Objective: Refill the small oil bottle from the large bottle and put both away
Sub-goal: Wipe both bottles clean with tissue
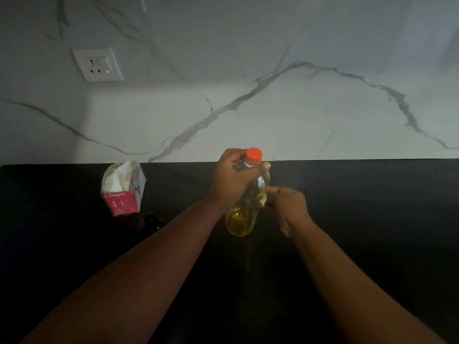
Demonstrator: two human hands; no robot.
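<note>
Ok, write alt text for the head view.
A person's left hand grips the shoulder of a clear oil bottle with an orange cap, standing on a black counter, while the right hand presses something pale against its side. A red tissue box sits left, below a wall socket.

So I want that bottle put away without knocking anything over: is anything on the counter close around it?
Nothing visible crowds it. The left hand grips the oil bottle at its neck, under the red cap, and the right hand touches its side. The tissue box stands well off to the left. No storage place shows.
</note>
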